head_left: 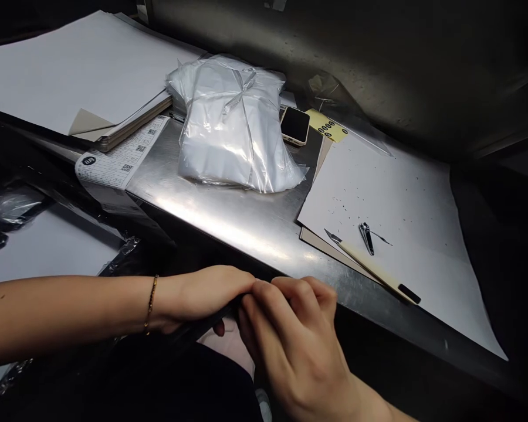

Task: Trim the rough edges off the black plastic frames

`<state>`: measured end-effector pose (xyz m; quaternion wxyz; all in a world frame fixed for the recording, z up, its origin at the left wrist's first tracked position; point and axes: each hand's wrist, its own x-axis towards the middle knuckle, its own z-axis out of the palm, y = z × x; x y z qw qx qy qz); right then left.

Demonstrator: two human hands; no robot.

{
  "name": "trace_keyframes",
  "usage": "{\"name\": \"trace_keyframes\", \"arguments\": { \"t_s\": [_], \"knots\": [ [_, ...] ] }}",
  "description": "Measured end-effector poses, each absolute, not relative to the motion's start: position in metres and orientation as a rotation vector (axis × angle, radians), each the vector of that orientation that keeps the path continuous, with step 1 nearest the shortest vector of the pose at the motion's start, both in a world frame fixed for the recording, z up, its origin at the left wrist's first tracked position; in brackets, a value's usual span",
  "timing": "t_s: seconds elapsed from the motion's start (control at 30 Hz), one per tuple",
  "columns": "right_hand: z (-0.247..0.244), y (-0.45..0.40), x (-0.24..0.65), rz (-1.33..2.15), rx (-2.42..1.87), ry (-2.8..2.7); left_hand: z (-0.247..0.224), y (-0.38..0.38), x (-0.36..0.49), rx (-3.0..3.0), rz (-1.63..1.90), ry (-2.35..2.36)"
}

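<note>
In the head view my left hand (206,291), with a beaded bracelet (150,305) on the wrist, is closed round the edge of a piece of thin black material (193,331). My right hand (301,331) meets it at the fingertips, its fingers curled tightly over the same black edge. What kind of thing the material is, I cannot tell; much of it blends into the dark below. Both hands are in front of the metal table's near edge.
On the metal table (229,211) lie clear plastic bags (229,129), a phone (295,125), yellow stickers (328,125) and a stack of white sheets (88,64). A craft knife (374,266) and nail clippers (366,238) rest on white board (405,205) with dark scraps. A metal wall (334,53) rises behind.
</note>
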<state>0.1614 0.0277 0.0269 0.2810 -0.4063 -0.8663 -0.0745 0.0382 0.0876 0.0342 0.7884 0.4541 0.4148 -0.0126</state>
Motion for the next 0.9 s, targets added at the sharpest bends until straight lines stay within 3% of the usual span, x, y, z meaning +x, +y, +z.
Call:
{"name": "trace_keyframes", "arguments": {
  "t_s": [0.1,0.3,0.5,0.9],
  "knots": [
    [0.028,0.027,0.164,-0.147,-1.067,-2.311,0.034,0.088,0.037,0.970,-0.023,0.890],
    [0.042,0.021,0.188,0.441,-1.123,-2.185,0.032,0.091,0.031,0.946,-0.016,0.814],
    [0.040,0.023,0.180,0.052,-1.237,-2.157,0.035,0.091,0.035,0.956,-0.002,0.827],
    [0.046,0.030,0.163,-0.100,-1.201,-2.277,0.041,0.089,0.036,0.884,0.036,0.855]
  ]
}}
